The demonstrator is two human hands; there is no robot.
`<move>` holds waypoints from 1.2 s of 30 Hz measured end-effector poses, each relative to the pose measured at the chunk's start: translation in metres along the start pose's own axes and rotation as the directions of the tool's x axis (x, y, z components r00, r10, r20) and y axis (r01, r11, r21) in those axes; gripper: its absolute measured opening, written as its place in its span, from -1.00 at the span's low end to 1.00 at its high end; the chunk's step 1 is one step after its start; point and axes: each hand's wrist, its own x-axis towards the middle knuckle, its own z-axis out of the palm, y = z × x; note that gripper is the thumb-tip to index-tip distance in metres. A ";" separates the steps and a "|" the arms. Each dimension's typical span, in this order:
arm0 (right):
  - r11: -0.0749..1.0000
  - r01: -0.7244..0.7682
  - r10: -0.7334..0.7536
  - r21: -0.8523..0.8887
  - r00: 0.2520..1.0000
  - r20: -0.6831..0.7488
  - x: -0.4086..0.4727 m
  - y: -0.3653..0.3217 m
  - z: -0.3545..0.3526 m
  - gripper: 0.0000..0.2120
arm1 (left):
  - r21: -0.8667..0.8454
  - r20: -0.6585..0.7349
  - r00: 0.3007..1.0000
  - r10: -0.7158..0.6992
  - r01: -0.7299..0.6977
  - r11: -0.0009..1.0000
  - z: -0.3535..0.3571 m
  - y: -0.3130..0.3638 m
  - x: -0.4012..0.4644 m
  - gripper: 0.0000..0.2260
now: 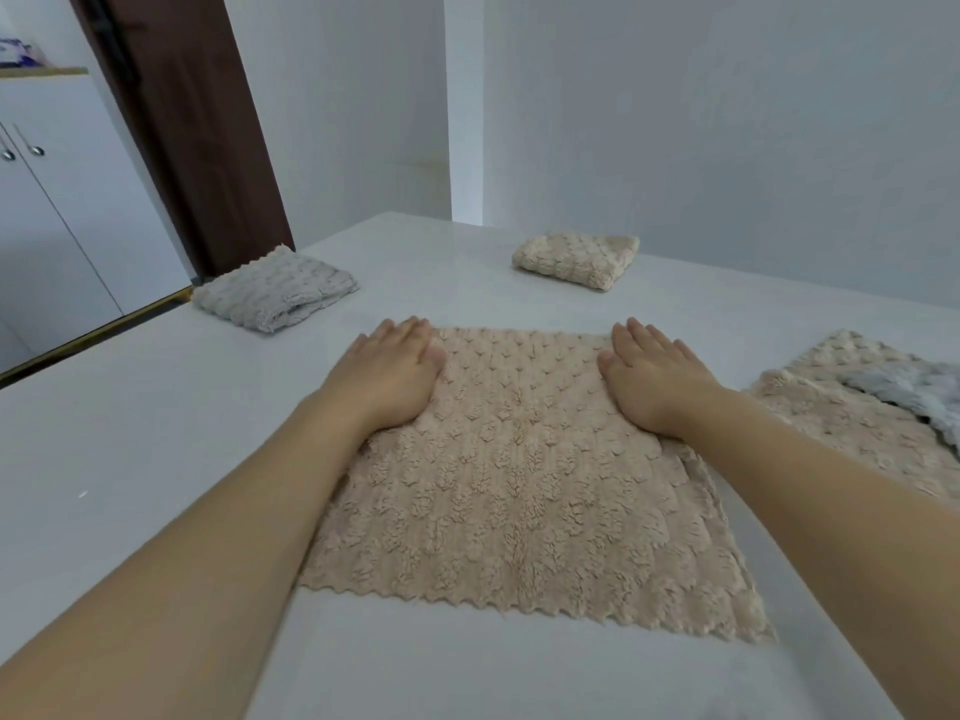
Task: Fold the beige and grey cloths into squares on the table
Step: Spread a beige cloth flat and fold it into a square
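A beige textured cloth (519, 485) lies spread flat on the white table (156, 407) in front of me. My left hand (389, 371) presses flat on its far left part, fingers straight. My right hand (654, 376) presses flat on its far right part, fingers straight too. A folded grey cloth (275, 288) sits at the table's far left edge. A folded beige cloth (576, 259) sits at the far middle. At the right lie an unfolded beige cloth (852, 407) and a grey cloth (914, 392) on top of it.
A white wall runs behind the table. A dark brown door frame (192, 132) and a white cabinet (57, 210) stand to the left, beyond the table's edge.
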 end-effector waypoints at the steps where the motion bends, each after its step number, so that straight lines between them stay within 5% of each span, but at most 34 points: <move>1: 1.000 -0.004 0.004 -0.001 1.000 -0.003 0.001 0.001 0.000 -0.43 | -0.002 0.002 1.000 -0.011 0.011 1.000 0.000 -0.002 -0.001 -0.47; 9: 0.989 -0.030 0.028 -0.143 0.999 -0.018 -0.018 -0.025 -0.025 -0.42 | 0.107 -0.043 0.997 -0.066 0.070 0.992 -0.023 0.014 -0.022 -0.47; 12: 0.993 0.119 -0.121 -0.027 0.982 -0.144 -0.041 -0.052 -0.026 -0.44 | -0.082 -0.089 0.992 0.094 -0.101 0.991 -0.013 0.045 -0.057 -0.49; 14: 0.984 0.180 -0.179 0.000 0.980 -0.092 -0.060 -0.062 -0.006 -0.44 | -0.051 -0.048 0.983 0.179 -0.182 0.982 0.003 0.060 -0.077 -0.49; 26: 0.991 0.132 -0.132 -0.017 0.991 0.011 -0.072 -0.041 0.008 -0.43 | 0.047 0.023 0.990 0.137 -0.138 0.989 0.007 0.040 -0.082 -0.47; 32: 0.996 -0.026 0.031 -0.082 0.998 0.060 -0.090 -0.003 -0.005 -0.43 | 0.091 0.057 0.998 -0.020 0.015 0.996 -0.007 -0.008 -0.091 -0.47; 36: 0.998 0.048 -0.051 -0.043 0.997 -0.065 -0.108 -0.041 -0.011 -0.43 | 0.074 -0.096 0.994 0.042 -0.035 0.997 -0.019 0.031 -0.106 -0.47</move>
